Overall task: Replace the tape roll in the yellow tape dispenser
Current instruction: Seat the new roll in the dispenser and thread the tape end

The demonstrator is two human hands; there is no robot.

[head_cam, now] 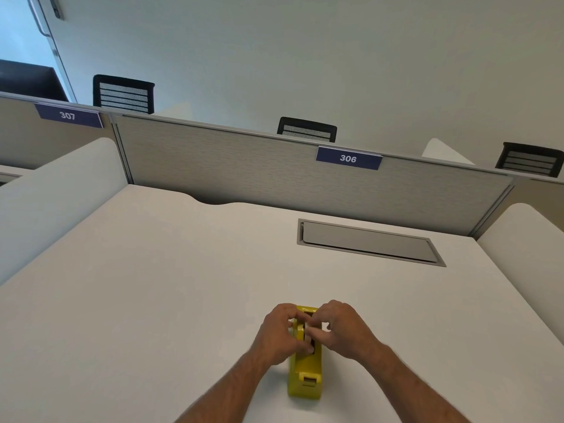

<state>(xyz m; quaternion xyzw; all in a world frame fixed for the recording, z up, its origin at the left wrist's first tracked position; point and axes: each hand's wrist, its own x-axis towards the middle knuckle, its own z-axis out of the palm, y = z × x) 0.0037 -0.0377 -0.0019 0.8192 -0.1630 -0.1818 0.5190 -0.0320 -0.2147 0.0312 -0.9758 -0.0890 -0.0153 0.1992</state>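
The yellow tape dispenser (306,372) stands on the white desk (152,285) near its front edge, with the cutter end towards me. My left hand (276,334) grips the dispenser's left side, its thumb across the top. From the right, my right hand (341,328) reaches into the open slot on top, and its fingers pinch a pale tape roll (308,338) that sits in the slot. Most of the roll is hidden by my fingers and the dispenser's walls.
A grey flap cover (366,241) is set into the desk at the back right. A grey partition (274,175) labelled 306 closes the far side, and white side panels (55,190) flank the desk. Black chair backs show behind the partition.
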